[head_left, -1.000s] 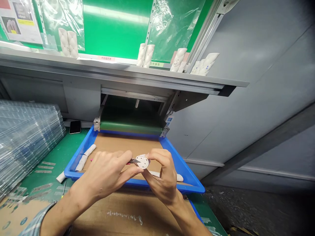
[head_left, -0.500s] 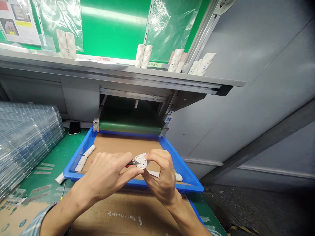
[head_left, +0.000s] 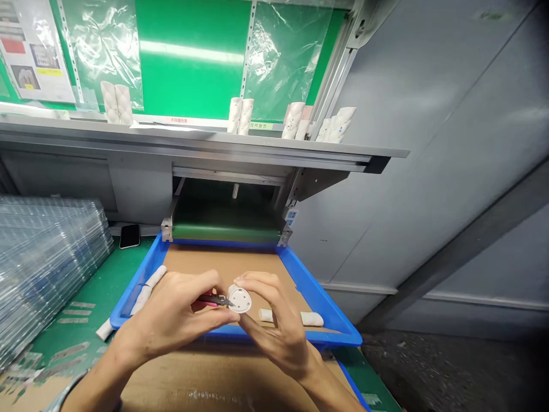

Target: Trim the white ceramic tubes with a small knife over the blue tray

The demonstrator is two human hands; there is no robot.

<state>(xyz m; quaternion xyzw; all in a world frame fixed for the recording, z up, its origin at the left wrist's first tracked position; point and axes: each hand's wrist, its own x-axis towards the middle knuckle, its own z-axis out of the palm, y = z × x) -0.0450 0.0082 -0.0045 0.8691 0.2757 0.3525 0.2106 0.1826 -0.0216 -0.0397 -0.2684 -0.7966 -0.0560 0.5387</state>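
My left hand [head_left: 180, 306] is closed around small cutting pliers [head_left: 218, 300] with pink-red handles and dark jaws. The jaw tips reach the left side of the flat round end of a white cylindrical part [head_left: 240, 301], which has a few small holes in its face. With thumb and fingers, my right hand [head_left: 277, 320] pinches this part at its rim. The rest of its body points away from me and is mostly hidden. Both hands are above the near side of a blue tray [head_left: 338, 303] lined with cardboard.
White parts [head_left: 312, 319] lie in the tray at the right and left. A green conveyor belt [head_left: 227, 220] ends at the tray's far side. Stacked clear plastic trays [head_left: 47, 269] and a phone [head_left: 129, 236] are on the left. White tubes [head_left: 116, 103] stand on a shelf above.
The view has tilted up slightly, so the shelf appears lower. The pliers now show more of their jaws, with the tips nearer the left rim of the white part's face.
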